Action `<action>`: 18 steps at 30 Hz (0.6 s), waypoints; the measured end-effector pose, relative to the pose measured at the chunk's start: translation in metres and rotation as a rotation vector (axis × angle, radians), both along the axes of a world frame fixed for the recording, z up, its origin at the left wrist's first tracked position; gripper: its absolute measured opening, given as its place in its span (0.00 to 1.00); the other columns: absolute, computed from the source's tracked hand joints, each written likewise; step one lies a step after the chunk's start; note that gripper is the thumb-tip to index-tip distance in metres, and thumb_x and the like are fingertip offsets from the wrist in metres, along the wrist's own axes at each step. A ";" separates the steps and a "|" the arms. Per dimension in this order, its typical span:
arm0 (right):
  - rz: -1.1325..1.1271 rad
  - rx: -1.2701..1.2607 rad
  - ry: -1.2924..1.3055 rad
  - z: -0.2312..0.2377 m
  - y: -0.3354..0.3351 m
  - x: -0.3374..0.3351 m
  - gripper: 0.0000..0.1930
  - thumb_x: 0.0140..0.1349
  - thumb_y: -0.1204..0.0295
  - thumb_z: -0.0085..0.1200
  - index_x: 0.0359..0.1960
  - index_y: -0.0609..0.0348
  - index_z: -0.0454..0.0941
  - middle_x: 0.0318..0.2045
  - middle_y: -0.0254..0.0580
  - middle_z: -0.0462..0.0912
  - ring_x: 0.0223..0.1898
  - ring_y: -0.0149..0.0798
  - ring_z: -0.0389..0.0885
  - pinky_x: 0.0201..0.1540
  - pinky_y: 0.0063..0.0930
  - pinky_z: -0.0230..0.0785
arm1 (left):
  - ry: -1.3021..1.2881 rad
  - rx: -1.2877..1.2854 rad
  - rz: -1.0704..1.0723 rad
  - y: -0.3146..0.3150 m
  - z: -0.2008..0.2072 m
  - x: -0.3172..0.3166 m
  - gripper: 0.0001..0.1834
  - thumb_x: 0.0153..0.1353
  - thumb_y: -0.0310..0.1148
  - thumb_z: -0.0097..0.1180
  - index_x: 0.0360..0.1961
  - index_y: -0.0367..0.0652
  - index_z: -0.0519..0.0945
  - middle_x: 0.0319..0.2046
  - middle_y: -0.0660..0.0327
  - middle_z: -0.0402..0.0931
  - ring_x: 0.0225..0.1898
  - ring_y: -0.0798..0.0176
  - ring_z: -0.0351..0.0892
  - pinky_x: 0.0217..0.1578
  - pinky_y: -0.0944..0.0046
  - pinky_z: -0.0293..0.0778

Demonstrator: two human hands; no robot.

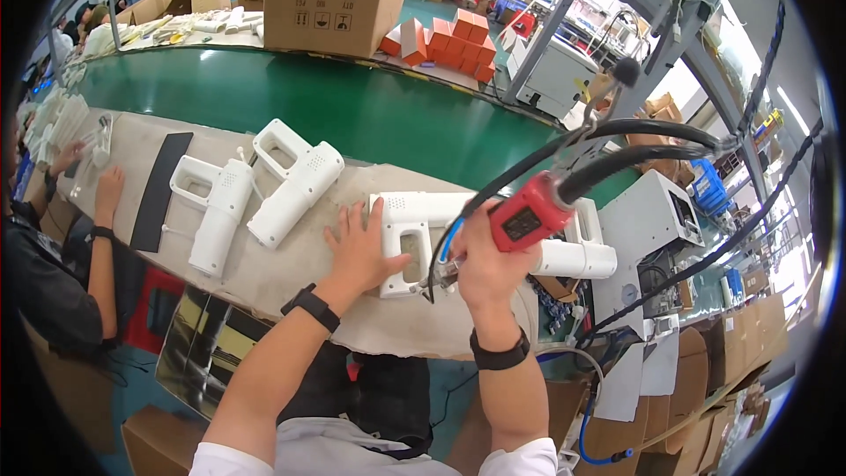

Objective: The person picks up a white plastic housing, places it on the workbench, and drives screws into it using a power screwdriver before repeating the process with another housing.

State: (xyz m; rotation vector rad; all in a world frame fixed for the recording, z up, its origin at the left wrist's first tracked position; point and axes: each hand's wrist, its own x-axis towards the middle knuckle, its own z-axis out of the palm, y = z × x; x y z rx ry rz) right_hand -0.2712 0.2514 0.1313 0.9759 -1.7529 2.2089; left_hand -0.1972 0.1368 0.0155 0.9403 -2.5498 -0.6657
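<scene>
My right hand (495, 269) is wrapped round a red electric screwdriver (534, 210) that hangs from black cables. Its tip is hidden behind my hand and wrist. Beneath it lies a white gun-shaped housing (405, 203) with a loop handle, partly covered by the right hand. Fingers spread, my left hand (357, 251) rests against the left side of this housing, thumb over the handle. Two more such housings, one (298, 181) tilted and one (211, 211) farther left, lie on the bench. Another white housing (577, 257) shows to the right of the right hand.
A dark strip (161, 189) lies on the cardboard-covered bench (370, 313). A co-worker's arm (104, 256) is at the left. Beyond stretch a green belt (220, 92), a large carton (339, 0) and orange boxes (458, 42). A dark hanging cable (696, 273) crosses the right side.
</scene>
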 end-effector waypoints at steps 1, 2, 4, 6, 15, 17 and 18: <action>-0.004 0.001 0.006 0.016 0.005 0.007 0.04 0.62 0.77 0.49 0.31 0.65 0.72 0.12 0.33 0.70 0.12 0.27 0.68 0.15 0.21 0.60 | -0.014 0.002 -0.013 0.001 0.000 0.000 0.54 0.41 0.55 0.67 0.67 0.48 0.54 0.63 0.46 0.51 0.66 0.36 0.44 0.55 0.22 0.45; 0.045 -0.030 -0.041 0.039 0.011 0.019 0.04 0.62 0.77 0.50 0.32 0.65 0.72 0.12 0.34 0.70 0.12 0.27 0.68 0.15 0.21 0.60 | -0.037 0.001 -0.014 0.000 -0.002 0.002 0.54 0.41 0.54 0.67 0.67 0.49 0.55 0.63 0.47 0.51 0.66 0.36 0.45 0.55 0.23 0.46; 0.117 -0.149 -0.067 0.061 0.014 0.031 0.05 0.62 0.77 0.51 0.35 0.67 0.72 0.12 0.34 0.71 0.12 0.26 0.69 0.15 0.20 0.59 | -0.034 0.018 -0.025 0.000 0.005 0.003 0.54 0.41 0.55 0.67 0.67 0.49 0.55 0.64 0.47 0.50 0.66 0.36 0.45 0.56 0.23 0.46; 0.153 -0.071 -0.041 0.069 0.012 0.046 0.05 0.61 0.77 0.51 0.35 0.67 0.73 0.12 0.34 0.71 0.12 0.26 0.69 0.15 0.19 0.59 | -0.029 0.057 -0.054 -0.003 0.006 0.006 0.54 0.41 0.55 0.67 0.67 0.49 0.55 0.64 0.47 0.49 0.66 0.37 0.45 0.56 0.23 0.45; 0.147 0.048 -0.066 0.035 -0.017 0.040 0.04 0.60 0.78 0.51 0.32 0.68 0.74 0.14 0.35 0.73 0.13 0.25 0.70 0.15 0.18 0.59 | -0.088 0.043 -0.073 -0.008 -0.002 0.001 0.51 0.43 0.56 0.64 0.67 0.51 0.56 0.64 0.48 0.51 0.66 0.39 0.48 0.56 0.24 0.47; 0.116 0.032 -0.111 0.013 -0.030 0.042 0.03 0.59 0.78 0.51 0.31 0.67 0.74 0.15 0.35 0.74 0.13 0.26 0.70 0.15 0.18 0.59 | -0.025 0.072 -0.031 -0.006 -0.006 0.002 0.48 0.46 0.53 0.63 0.67 0.51 0.56 0.63 0.47 0.52 0.65 0.39 0.49 0.55 0.24 0.48; 0.081 0.011 -0.148 0.005 -0.034 0.043 0.03 0.59 0.79 0.50 0.31 0.67 0.74 0.15 0.36 0.74 0.13 0.26 0.70 0.15 0.18 0.59 | -0.031 0.077 -0.031 -0.008 -0.008 0.001 0.48 0.46 0.53 0.63 0.67 0.51 0.56 0.63 0.47 0.52 0.65 0.39 0.49 0.55 0.24 0.48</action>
